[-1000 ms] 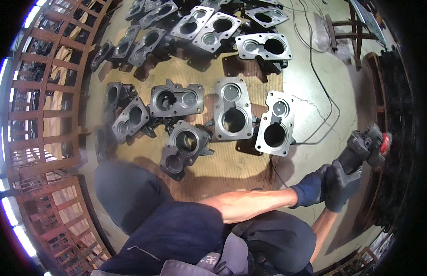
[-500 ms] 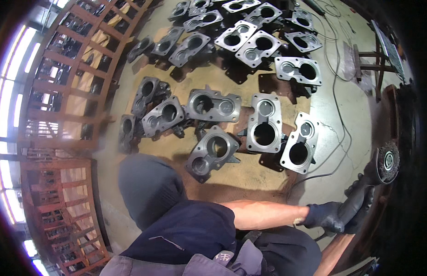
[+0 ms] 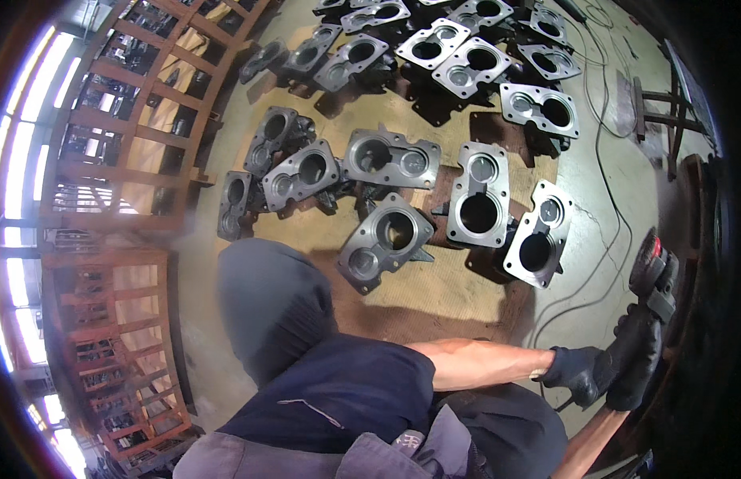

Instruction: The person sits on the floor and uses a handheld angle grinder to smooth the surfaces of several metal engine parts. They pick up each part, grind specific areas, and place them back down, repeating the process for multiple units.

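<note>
At the right, both my gloved hands hold an angle grinder [image 3: 663, 302]. My left hand [image 3: 580, 375] closes round its rear end, the forearm reaching across from the left. Farther forward on the dark body is my right hand [image 3: 635, 387], its arm coming up from the lower edge. The grinder's round attachment [image 3: 645, 271] points away from me and shows a red patch at its edge. Nearest the grinder on the left stands a grey metal casting [image 3: 544, 270] with two round openings; the tool does not touch it.
Several similar castings [image 3: 390, 162] stand in rows on a tan floor sheet [image 3: 434, 319]. A dark cable [image 3: 608, 199] curves across the floor at right. Brown slatted racks [image 3: 107, 247] line the left side. Beside the grinder at far right runs a dark edge. My left knee [image 3: 275, 307] juts up.
The grinder has turned: its wire-bristled face was towards me, and now the attachment shows from the side. Both hands have turned with it. The castings have shifted right and up in the view.
</note>
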Tool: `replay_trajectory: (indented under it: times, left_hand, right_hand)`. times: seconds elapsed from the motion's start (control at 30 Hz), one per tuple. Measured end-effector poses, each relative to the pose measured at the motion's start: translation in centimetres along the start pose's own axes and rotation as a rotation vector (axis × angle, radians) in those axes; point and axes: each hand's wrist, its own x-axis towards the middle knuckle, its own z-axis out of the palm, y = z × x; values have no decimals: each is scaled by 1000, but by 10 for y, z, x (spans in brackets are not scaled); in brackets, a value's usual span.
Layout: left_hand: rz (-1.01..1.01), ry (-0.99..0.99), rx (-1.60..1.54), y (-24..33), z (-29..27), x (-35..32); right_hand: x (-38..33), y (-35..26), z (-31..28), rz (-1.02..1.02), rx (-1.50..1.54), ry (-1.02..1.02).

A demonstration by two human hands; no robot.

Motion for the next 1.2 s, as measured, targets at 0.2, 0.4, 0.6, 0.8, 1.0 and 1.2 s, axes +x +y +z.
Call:
replay_trajectory:
  times: [0.2,0.4,0.6,0.8,1.0,1.2]
  left_hand:
    - [-130,246,-150,37,19,-23]
    - [-283,303,-83,25,15,-20]
    - [-43,291,-221,-25,20,-16]
    - [-134,220,-681,-17,16,-30]
    - [-116,244,-569,-17,13,-40]
    - [-188,140,-420,-6,17,-50]
  right_hand:
    - [16,14,-8,-64,-451,115]
    - [9,0,27,-28,-500,-4]
    - [-8,5,50,-234,-735,74]
    - [-13,18,59,-338,-891,145]
    - [-6,19,62,-183,-839,58]
    - [5,15,38,142,-775,-225]
